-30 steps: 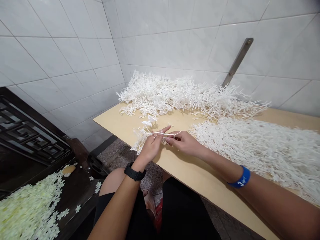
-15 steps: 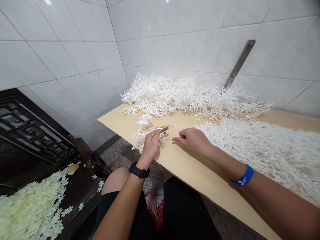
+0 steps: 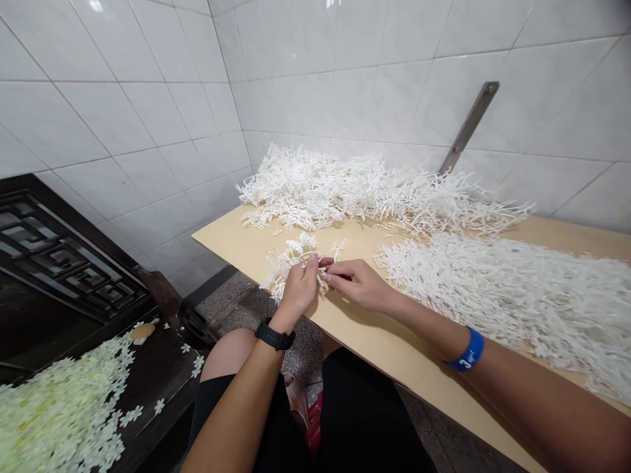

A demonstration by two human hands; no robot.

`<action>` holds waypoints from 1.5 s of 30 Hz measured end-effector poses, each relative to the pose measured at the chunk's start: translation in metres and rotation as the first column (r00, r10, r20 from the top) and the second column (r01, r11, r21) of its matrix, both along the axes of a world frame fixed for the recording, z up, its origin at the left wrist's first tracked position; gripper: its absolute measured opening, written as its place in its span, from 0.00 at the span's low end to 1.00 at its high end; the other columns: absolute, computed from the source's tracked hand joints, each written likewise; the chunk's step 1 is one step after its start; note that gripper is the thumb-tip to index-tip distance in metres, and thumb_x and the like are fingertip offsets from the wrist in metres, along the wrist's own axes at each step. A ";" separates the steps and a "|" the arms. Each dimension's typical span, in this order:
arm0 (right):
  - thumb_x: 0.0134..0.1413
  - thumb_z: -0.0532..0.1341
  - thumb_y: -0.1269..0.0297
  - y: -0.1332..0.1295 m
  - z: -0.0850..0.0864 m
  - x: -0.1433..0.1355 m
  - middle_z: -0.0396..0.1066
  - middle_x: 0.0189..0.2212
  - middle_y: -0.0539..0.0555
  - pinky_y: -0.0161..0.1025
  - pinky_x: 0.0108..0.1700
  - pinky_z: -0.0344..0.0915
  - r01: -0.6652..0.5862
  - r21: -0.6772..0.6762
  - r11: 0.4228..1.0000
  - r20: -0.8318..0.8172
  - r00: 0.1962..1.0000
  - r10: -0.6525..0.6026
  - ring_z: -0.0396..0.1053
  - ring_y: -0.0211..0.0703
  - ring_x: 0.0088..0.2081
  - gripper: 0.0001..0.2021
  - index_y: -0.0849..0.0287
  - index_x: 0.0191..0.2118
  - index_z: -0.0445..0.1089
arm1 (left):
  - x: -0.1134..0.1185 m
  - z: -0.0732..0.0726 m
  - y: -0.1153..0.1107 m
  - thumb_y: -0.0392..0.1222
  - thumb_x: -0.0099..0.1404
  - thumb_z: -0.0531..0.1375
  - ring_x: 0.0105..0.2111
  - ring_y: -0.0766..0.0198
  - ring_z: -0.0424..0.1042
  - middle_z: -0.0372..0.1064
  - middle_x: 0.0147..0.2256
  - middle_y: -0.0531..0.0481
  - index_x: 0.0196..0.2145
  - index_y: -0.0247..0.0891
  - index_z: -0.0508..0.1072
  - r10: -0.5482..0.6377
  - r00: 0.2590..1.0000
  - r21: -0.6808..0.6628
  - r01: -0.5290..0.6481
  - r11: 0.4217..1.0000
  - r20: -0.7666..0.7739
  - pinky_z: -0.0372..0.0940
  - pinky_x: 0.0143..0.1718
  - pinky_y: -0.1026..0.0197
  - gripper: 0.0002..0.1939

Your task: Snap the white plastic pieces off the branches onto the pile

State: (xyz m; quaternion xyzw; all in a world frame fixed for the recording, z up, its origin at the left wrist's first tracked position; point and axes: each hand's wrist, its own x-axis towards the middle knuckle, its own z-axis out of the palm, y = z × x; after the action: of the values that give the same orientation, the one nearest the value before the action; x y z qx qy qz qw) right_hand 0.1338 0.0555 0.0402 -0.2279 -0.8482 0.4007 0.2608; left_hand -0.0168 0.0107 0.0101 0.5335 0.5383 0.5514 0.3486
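My left hand (image 3: 302, 284) has its fingers closed around thin white branching sprigs (image 3: 282, 268), which look like plastic stems. Their tips stick out past the fingers above the board. My right hand (image 3: 357, 281) meets it fingertip to fingertip, thumb and forefinger pinched at a white strand end; the exact grip is partly hidden. A small tuft of sprigs (image 3: 302, 243) lies just beyond the left hand. To the right, a broad spread of similar white sprigs (image 3: 513, 282) covers the board.
A long heap of white sprigs (image 3: 345, 187) lines the tiled wall (image 3: 384, 98) at the back of the tan board (image 3: 374, 335). A metal bar (image 3: 468, 128) is fixed to the wall. Pale green-white flowers (image 3: 64, 401) cover a dark carved wooden seat (image 3: 162, 368) at left.
My right hand has moved left and now meets my left hand at the sprigs; before, it was apart from it. The left hand has shifted slightly right.
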 end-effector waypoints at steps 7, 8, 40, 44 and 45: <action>0.60 0.54 0.64 0.006 0.001 0.018 0.57 0.16 0.48 0.37 0.27 0.47 0.119 0.220 0.968 0.201 0.966 -0.164 0.53 0.35 0.20 0.19 0.59 0.18 0.58 | -0.013 -0.001 0.007 0.53 0.73 0.46 0.40 0.56 0.77 0.77 0.46 0.38 0.51 0.31 0.74 0.125 0.979 -0.002 -0.127 0.992 0.163 0.68 0.48 0.51 0.26; 0.61 0.56 0.61 0.010 0.000 0.020 0.58 0.15 0.49 0.38 0.26 0.46 0.161 0.276 0.947 0.264 0.935 -0.236 0.52 0.35 0.19 0.21 0.59 0.17 0.57 | -0.014 -0.002 0.007 0.53 0.73 0.46 0.42 0.57 0.76 0.76 0.49 0.39 0.54 0.33 0.72 0.091 0.986 0.024 -0.095 0.995 0.140 0.67 0.50 0.52 0.26; 0.62 0.57 0.54 0.022 0.003 0.022 0.63 0.16 0.53 0.40 0.27 0.43 0.166 0.466 0.869 0.493 0.767 -0.411 0.55 0.38 0.19 0.25 0.59 0.16 0.60 | -0.008 -0.008 0.003 0.48 0.74 0.47 0.54 0.55 0.71 0.74 0.53 0.43 0.50 0.37 0.77 0.040 0.996 0.098 -0.032 0.995 -0.082 0.62 0.59 0.51 0.22; 0.66 0.53 0.59 0.018 0.010 0.022 0.74 0.26 0.60 0.41 0.30 0.48 0.128 0.653 0.746 0.453 0.723 -0.521 0.65 0.43 0.25 0.22 0.61 0.24 0.74 | -0.007 -0.004 -0.001 0.52 0.74 0.45 0.56 0.54 0.69 0.71 0.56 0.44 0.56 0.39 0.73 -0.004 0.996 0.076 0.011 0.997 -0.086 0.60 0.61 0.49 0.25; 0.66 0.53 0.62 0.015 0.013 0.021 0.75 0.28 0.60 0.41 0.31 0.50 0.129 0.668 0.733 0.433 0.734 -0.524 0.67 0.44 0.27 0.20 0.61 0.27 0.76 | -0.007 -0.003 -0.002 0.52 0.74 0.45 0.56 0.54 0.69 0.70 0.57 0.44 0.57 0.39 0.72 -0.010 0.996 0.079 0.017 0.997 -0.088 0.59 0.61 0.49 0.25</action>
State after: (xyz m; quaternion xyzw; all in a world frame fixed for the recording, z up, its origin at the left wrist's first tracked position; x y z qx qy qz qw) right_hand 0.1549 0.0707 0.0527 -0.4014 -0.9087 -0.0359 0.1085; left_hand -0.0236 0.0092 0.0069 0.5743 0.5270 0.5460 0.3071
